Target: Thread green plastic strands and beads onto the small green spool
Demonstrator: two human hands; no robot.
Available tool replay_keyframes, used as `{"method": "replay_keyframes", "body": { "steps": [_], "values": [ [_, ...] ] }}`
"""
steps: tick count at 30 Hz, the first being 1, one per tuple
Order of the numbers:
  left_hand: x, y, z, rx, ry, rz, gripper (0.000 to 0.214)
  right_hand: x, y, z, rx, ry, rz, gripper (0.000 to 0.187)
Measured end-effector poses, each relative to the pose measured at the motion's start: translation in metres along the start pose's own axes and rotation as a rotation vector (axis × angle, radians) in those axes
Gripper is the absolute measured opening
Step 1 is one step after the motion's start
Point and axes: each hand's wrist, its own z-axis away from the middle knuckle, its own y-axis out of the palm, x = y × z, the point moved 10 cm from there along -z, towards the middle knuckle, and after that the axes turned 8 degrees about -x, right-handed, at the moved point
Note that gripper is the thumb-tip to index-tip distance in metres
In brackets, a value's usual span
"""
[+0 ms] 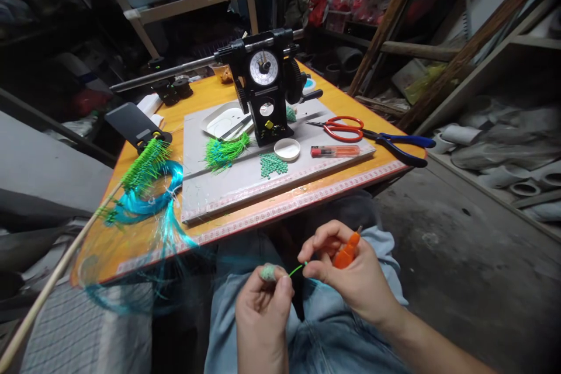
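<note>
My left hand (265, 312) is closed above my lap, pinching a short bright green strand (296, 270) between thumb and forefinger. Pale green tape (267, 272) wraps one of its fingertips. To its right, my right hand (357, 280) has thumb and forefinger closed at the strand's other end, where a tiny green bit shows. An orange tool with a narrow tip (347, 251) is tucked in the same hand, tip pointing up; its exact kind is unclear. Fine blue line (175, 236) trails off the table edge towards my lap.
A black winding machine with a dial (263, 67) stands on a grey board (219, 193). Around it are green beads (274, 166), a white dish (287, 149), red-handled scissors (344, 128), pliers (403, 143), and green strand bundles (225, 152). A wooden stick (61, 266) juts out left.
</note>
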Motion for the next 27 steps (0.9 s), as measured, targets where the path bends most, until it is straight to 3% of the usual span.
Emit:
{"method": "replay_keyframes", "body": {
  "steps": [20, 27],
  "values": [
    [0.0046, -0.0002, 0.0008, 0.020, 0.012, -0.017, 0.030, -0.0004, -0.0013, 0.0033, 0.033, -0.003, -0.034, 0.033],
    [0.0060, 0.0037, 0.0039, 0.037, -0.013, 0.000, 0.028, 0.0050, 0.0012, 0.0099, 0.053, -0.048, 0.058, 0.031]
  ]
}}
